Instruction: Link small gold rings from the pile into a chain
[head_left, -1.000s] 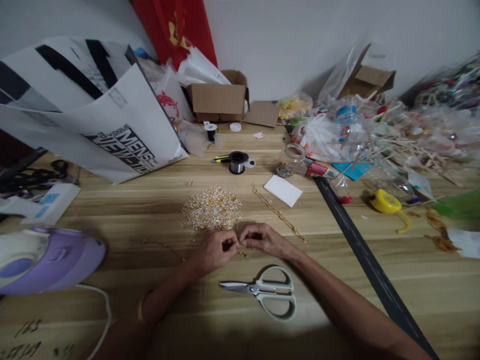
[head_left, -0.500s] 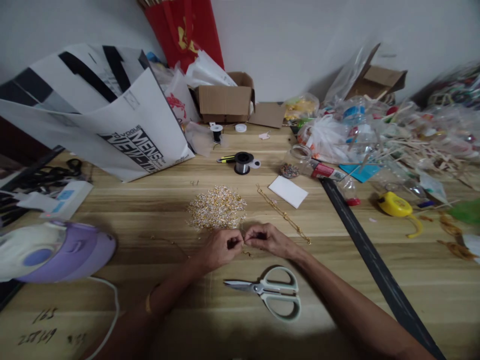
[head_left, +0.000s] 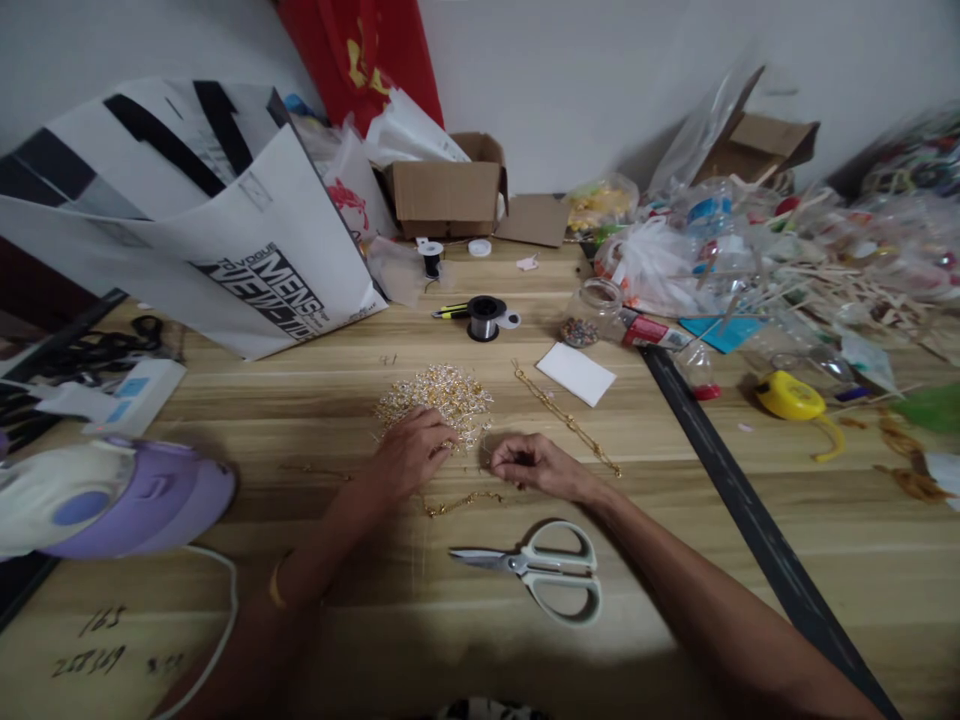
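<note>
Left hand (head_left: 409,452), curled, at near edge of bead pile (head_left: 442,388); right hand (head_left: 536,464), rightward, fingertips together; any grasp cannot be confirmed.

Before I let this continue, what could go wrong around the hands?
The left hand is at the loose pile of small gold and clear pieces, so some might scatter. The short gold chain lying near that hand could snag or get dragged. The scissors lie nearby and might be bumped.

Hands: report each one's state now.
Left hand: at the glittering pile; grip cannot be told.
Right hand: pinched closed; anything held is too small to tell.
</note>
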